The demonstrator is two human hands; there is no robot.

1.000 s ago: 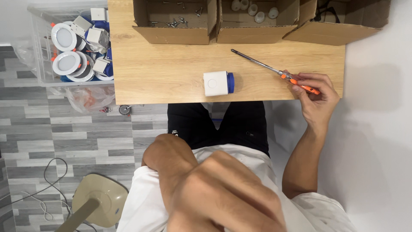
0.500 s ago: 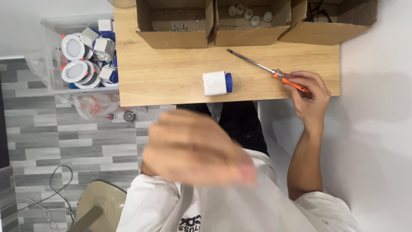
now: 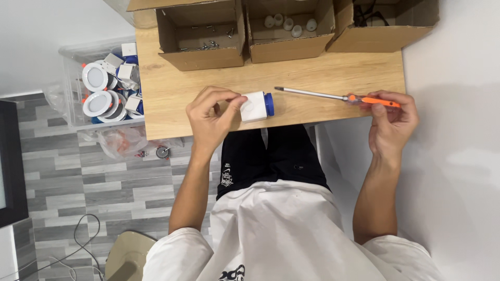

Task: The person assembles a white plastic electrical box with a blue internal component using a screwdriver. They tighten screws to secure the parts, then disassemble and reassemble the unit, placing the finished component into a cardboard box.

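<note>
White-and-blue part (image 3: 256, 106) now has the left hand (image 3: 212, 117) on it. A second ago that hand was up near the camera, a blur over the lap; half a second ago it was part way down. Now it is at the near edge of the tabletop (image 3: 323, 70), fingertips (image 3: 235, 102) touching the part's left side. Looks like a pinch starting, not a full grasp: part is flat on the wood, not lifted. It hasn't moved on the table across the three looks.

Right hand (image 3: 391, 122) unchanged: closed around the orange handle of the screwdriver (image 3: 333, 96) at the right edge of the tabletop. Shaft lies along the wood, tip pointing left and stopping just short of the part's blue end, not touching.

My read: both hands are now engaged, one on the part, one on the tool, so the work on the part is only beginning.

Pose: left forearm comes up from the lap, wrist bent, thumb and fingers curled toward the part. Right forearm runs up along the table's right side, wrist cocked inward over the handle.

Around it: three open cardboard boxes (image 3: 203, 36) along the far edge, the left with screws, the middle with small white pieces. Clear bin (image 3: 73, 67) of round white lamps on the floor off the left edge.
</note>
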